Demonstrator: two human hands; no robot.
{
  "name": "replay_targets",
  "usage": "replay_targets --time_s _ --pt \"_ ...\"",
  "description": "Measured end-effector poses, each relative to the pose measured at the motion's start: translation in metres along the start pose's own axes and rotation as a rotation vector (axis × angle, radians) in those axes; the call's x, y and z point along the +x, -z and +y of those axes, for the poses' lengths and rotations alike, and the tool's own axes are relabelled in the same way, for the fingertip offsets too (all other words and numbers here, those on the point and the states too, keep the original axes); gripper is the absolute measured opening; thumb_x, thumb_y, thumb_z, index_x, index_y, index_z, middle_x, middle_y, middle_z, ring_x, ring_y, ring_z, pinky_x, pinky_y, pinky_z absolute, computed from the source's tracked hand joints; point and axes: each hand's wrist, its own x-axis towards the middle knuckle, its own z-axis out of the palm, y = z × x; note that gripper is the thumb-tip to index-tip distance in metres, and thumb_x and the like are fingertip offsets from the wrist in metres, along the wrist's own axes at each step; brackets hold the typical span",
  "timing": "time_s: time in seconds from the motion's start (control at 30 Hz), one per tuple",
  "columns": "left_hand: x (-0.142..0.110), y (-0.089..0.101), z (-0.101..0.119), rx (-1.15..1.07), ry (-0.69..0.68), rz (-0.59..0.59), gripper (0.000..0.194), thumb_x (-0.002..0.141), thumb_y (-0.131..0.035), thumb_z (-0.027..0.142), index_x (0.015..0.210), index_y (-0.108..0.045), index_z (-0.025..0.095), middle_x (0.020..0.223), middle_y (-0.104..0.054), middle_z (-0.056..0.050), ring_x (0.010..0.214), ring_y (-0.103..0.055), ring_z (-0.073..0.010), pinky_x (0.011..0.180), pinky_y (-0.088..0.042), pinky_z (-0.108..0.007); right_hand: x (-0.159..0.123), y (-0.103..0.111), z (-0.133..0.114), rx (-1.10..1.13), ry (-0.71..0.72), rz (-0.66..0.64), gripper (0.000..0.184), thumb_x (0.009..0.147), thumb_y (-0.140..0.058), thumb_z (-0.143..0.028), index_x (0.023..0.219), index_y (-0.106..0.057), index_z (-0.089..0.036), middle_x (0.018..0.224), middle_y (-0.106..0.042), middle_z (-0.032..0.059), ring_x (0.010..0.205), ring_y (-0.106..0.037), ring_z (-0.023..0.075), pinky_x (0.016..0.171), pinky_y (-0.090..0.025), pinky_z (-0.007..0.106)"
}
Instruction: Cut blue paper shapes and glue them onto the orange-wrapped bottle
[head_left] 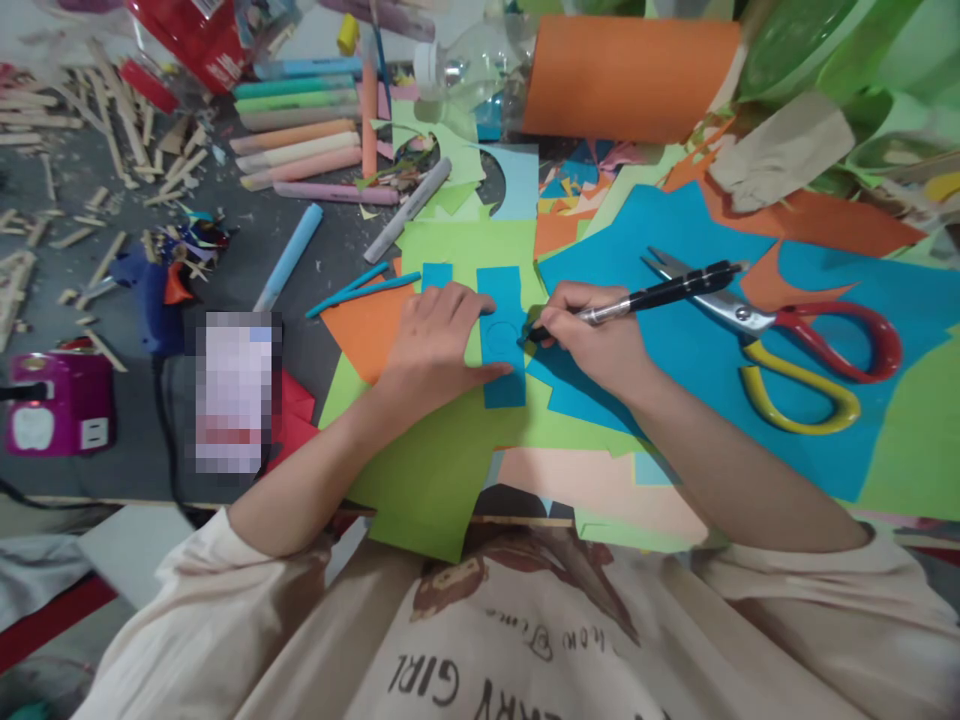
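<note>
My left hand (439, 335) lies flat with its fingers stretched over a blue paper strip (502, 385), pressing it onto a green sheet (427, 470). A faint drawn circle shows on the strip beside my fingertips. My right hand (592, 335) is closed around a black pen (660, 292), and the pen's tip touches the blue strip at its right edge. Red and yellow scissors (795, 350) lie on a large blue sheet (675, 350) just right of my right hand.
Pastel markers (300, 140) lie in a row at the back, with a grey marker (409, 208) near them. An orange paper roll (630, 75) stands behind. Wooden sticks (97, 150) litter the left. A blue glue gun (150, 290) and a magenta box (56, 400) sit at the left.
</note>
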Motion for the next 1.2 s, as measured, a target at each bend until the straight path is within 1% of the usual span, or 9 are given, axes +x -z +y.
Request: replay_targets --time_s 0.27,0.43,0.53,0.73,0.8,0.93,1.0,1.1,1.2 --pt "-0.0005 0.0000 -0.0020 -0.028 -0.024 0.006 0.047 0.081 -0.070 0.047 0.115 -0.054 0.018 0.115 -0.060 -0.012 0.106 -0.054 -0.0301 0.088 -0.037 -0.039 -0.0009 -0.0004 -0.0035 -0.056 0.032 -0.117 0.025 0.070 -0.054 -0.019 0.050 -0.039 -0.022 0.049 -0.044 -0.0039 0.049 -0.041 0.0105 0.049 -0.031 0.027" --pt "0.0004 0.0007 -0.0005 -0.028 0.009 -0.019 0.050 0.079 -0.071 0.048 0.115 -0.054 0.018 0.116 -0.059 -0.012 0.108 -0.054 -0.0311 0.089 -0.037 -0.040 -0.0012 -0.0012 -0.0004 -0.042 0.022 -0.002 0.024 0.071 -0.053 -0.017 0.051 -0.040 -0.022 0.050 -0.044 -0.0030 0.050 -0.042 0.0120 0.051 -0.033 0.028" --pt "0.0006 0.0018 0.0005 -0.032 0.018 -0.033 0.049 0.080 -0.071 0.048 0.116 -0.054 0.018 0.116 -0.059 -0.013 0.109 -0.053 -0.0315 0.090 -0.037 -0.041 -0.0012 -0.0009 0.0011 -0.023 0.007 0.013 0.023 0.072 -0.053 -0.019 0.052 -0.041 -0.023 0.052 -0.045 -0.0022 0.051 -0.044 0.0128 0.052 -0.035 0.029" --pt "0.0015 0.0041 0.0020 -0.043 0.035 -0.054 0.047 0.081 -0.069 0.047 0.116 -0.054 0.019 0.117 -0.059 -0.013 0.109 -0.053 -0.0314 0.091 -0.037 -0.041 -0.0022 -0.0015 -0.0010 -0.046 0.044 -0.102 0.027 0.070 -0.055 -0.019 0.051 -0.037 -0.023 0.049 -0.043 -0.0038 0.051 -0.043 0.0120 0.050 -0.032 0.028" --pt "0.0020 0.0046 0.0029 -0.045 0.047 -0.072 0.048 0.081 -0.069 0.047 0.116 -0.054 0.018 0.117 -0.059 -0.013 0.109 -0.052 -0.0314 0.091 -0.037 -0.041 -0.0017 -0.0016 -0.0009 -0.026 0.054 -0.065 0.027 0.070 -0.055 -0.020 0.050 -0.037 -0.023 0.049 -0.045 -0.0033 0.050 -0.045 0.0125 0.050 -0.032 0.029" --pt "0.0022 0.0050 0.0042 -0.038 0.055 -0.065 0.048 0.081 -0.069 0.048 0.117 -0.055 0.018 0.117 -0.058 -0.013 0.109 -0.052 -0.0315 0.094 -0.037 -0.042 0.0006 0.0005 0.0024 0.060 0.062 0.116 0.022 0.076 -0.055 -0.022 0.055 -0.047 -0.024 0.052 -0.051 -0.0015 0.050 -0.049 0.0144 0.052 -0.037 0.031" --pt "0.0019 0.0049 0.0043 -0.040 0.058 -0.049 0.048 0.083 -0.067 0.047 0.119 -0.056 0.018 0.118 -0.058 -0.013 0.109 -0.052 -0.0313 0.094 -0.037 -0.042 0.0011 0.0018 0.0045 0.119 0.059 0.172 0.021 0.079 -0.056 -0.026 0.059 -0.051 -0.024 0.053 -0.055 -0.0008 0.047 -0.048 0.0140 0.050 -0.038 0.031" --pt "0.0015 0.0039 0.0032 -0.028 0.072 -0.021 0.049 0.085 -0.066 0.044 0.125 -0.057 0.018 0.123 -0.057 -0.015 0.113 -0.052 -0.0330 0.098 -0.037 -0.045 0.0004 0.0023 0.0054 0.185 0.060 0.194 0.019 0.083 -0.060 -0.033 0.065 -0.057 -0.025 0.059 -0.061 0.0007 0.046 -0.049 0.0130 0.047 -0.037 0.031" --pt "0.0010 0.0029 0.0006 -0.016 0.044 -0.012 0.050 0.087 -0.064 0.043 0.130 -0.056 0.020 0.131 -0.056 -0.016 0.123 -0.049 -0.0349 0.104 -0.035 -0.048 -0.0011 0.0015 0.0029 0.176 0.044 0.144 0.019 0.083 -0.060 -0.039 0.071 -0.063 -0.025 0.064 -0.065 0.0014 0.049 -0.053 0.0128 0.046 -0.038 0.030"
